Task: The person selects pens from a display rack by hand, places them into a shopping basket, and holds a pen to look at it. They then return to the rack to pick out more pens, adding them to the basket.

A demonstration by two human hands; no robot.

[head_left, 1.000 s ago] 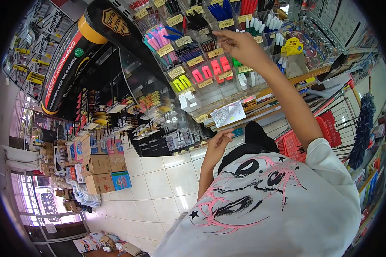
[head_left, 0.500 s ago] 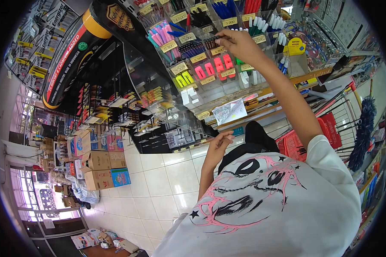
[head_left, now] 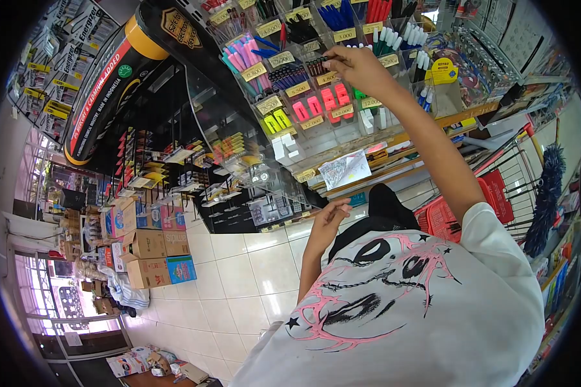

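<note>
My right hand [head_left: 358,69] reaches over the clear pen rack, its bent fingers beside a compartment of dark pens [head_left: 315,66]. Whether those fingers hold anything is too small to tell. Pink highlighters [head_left: 330,102] lie just below that hand, and blue pens [head_left: 337,17] stand above it. Low in front of my body, my left hand [head_left: 328,221] has its fingers loosely curled and apart, with nothing in it. Near it, a printed sheet [head_left: 345,169] hangs at the rack's front edge. Yellow highlighters [head_left: 277,121] sit at the rack's left.
A large battery-shaped display [head_left: 103,90] rises at the left beside hooks with small packs. Cardboard boxes [head_left: 150,273] are stacked on the tiled floor [head_left: 239,277]. To the right are a red basket [head_left: 442,219], a wire cart and a blue duster [head_left: 549,187].
Compared with a second ago, my right hand's fingers have drawn closer together and sit lower, by the dark pens. The view has shifted slightly. My left hand stays nearly still.
</note>
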